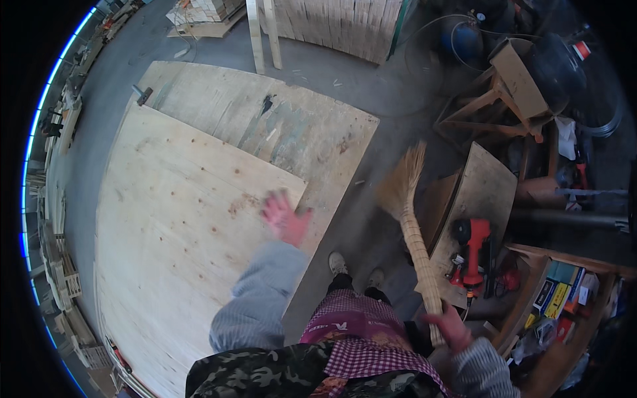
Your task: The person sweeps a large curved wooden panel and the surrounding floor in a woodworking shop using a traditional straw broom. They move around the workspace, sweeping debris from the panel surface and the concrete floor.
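Observation:
A straw broom (pixel 417 245) slants up on my right, its bristles fanned out at the far end. Around the lower end of its handle my right hand (pixel 454 328) is closed. My left hand (pixel 286 216), slightly blurred, has its fingers spread above the right corner of a pale plywood sheet (pixel 192 219); whether it touches the wood I cannot tell. That sheet lies on a larger, stained board (pixel 318 126), which shows along the far and right sides. A hammer (pixel 142 95) rests near their far left corner.
Right of the broom, a red nail gun (pixel 472 249) lies on a board-topped stand (pixel 488 179). Nearer is a wooden shelf (pixel 564 338) with small boxes. A cardboard box (pixel 524 76) sits on a wooden stool. Stacked timber (pixel 332 26) stands beyond the boards.

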Available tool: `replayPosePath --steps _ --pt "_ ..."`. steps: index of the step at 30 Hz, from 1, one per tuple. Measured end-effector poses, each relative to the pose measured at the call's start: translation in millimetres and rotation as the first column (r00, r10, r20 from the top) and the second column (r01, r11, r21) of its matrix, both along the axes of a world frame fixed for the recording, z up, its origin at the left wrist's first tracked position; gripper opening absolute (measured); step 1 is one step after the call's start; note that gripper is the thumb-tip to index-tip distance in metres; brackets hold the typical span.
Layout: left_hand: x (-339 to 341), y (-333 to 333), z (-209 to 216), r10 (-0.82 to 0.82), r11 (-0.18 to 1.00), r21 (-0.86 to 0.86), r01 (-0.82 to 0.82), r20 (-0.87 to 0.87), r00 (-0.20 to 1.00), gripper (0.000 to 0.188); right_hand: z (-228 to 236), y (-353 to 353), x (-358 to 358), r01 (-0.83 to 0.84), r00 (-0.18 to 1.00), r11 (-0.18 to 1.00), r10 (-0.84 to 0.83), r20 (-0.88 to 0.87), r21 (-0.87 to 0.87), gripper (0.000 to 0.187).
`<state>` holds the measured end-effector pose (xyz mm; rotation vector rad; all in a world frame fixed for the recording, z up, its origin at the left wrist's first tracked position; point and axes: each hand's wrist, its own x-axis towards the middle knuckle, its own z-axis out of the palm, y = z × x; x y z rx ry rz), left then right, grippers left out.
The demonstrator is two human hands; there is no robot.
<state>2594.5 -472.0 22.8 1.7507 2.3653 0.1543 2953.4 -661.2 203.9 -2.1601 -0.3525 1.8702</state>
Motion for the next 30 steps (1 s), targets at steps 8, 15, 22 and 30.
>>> replayPosePath --steps 8,15,22,30 --pt "-70.1 19.0 -37.6 0.263 0.885 -0.408 -0.224 0.041 0.964 0.135 -134.5 94.4 -56.6 -0.247 0.969 0.944 0.24 -0.058 -0.217 0.032" --pt "-71.2 22.3 -37.4 0.264 0.878 -0.43 -0.209 0.072 0.962 0.136 -171.9 218.9 -87.3 0.012 0.965 0.998 -0.028 -0.261 -0.062 0.038" --pt "-69.5 21.0 -40.2 0.303 0.882 -0.396 -0.256 0.06 0.951 0.137 -157.3 243.3 -7.6 -0.228 0.973 0.965 0.23 -0.002 0.126 0.081" --pt "-66.0 31.6 -29.4 0.367 0.829 -0.461 -0.317 0.02 0.93 0.138 -154.6 323.6 122.3 -0.1 0.976 0.986 0.124 0.179 -0.136 0.047"
